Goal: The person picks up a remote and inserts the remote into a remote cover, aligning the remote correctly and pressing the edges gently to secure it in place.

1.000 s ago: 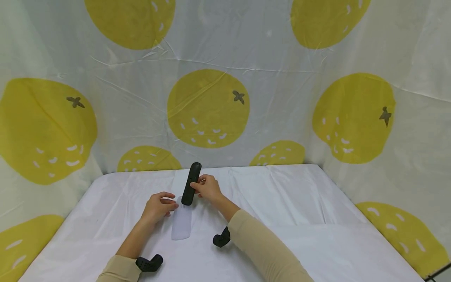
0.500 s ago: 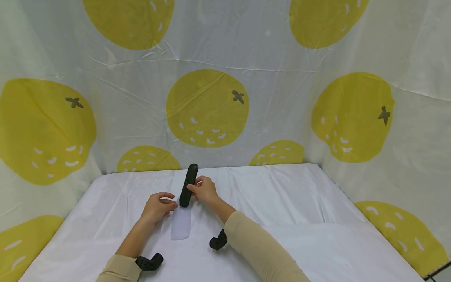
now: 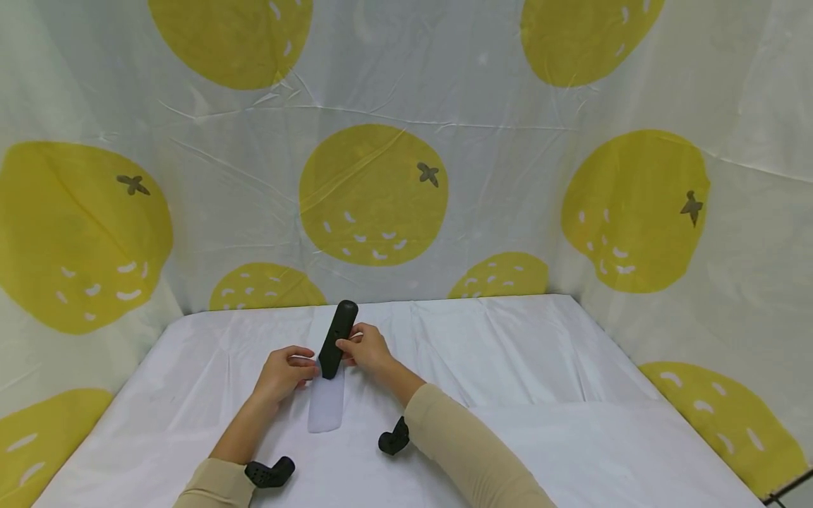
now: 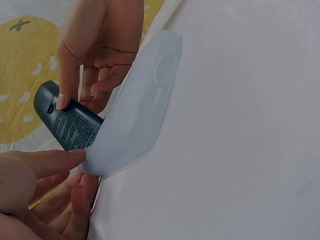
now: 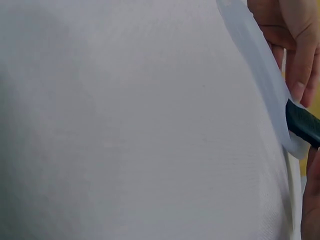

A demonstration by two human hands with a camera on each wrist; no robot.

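A black remote control [image 3: 339, 335] slants up from the far part of the table in the head view. My right hand [image 3: 371, 350] pinches it near its middle, thumb on the face toward me. That face carries small print and a battery-cover notch in the left wrist view. Below it lies a translucent pale sleeve [image 3: 326, 409], long and flat. With thumb and fingers, my left hand [image 3: 281, 372] pinches the sleeve's far end at its mouth. The remote's lower end [image 5: 301, 124] sits right at that mouth, and its tip is hidden by the sleeve [image 4: 137, 107] in the left wrist view.
A white cloth [image 3: 508, 451] covers the table. Behind and at both sides hangs a pale curtain [image 3: 495, 212] with yellow fruit prints. Black wrist-worn mounts [image 3: 269, 473] show at both cuffs, close over the cloth.
My right hand has brought the remote control down and slightly left, so its lower end now overlaps the sleeve's mouth. My left hand has stayed nearly in place at the sleeve.
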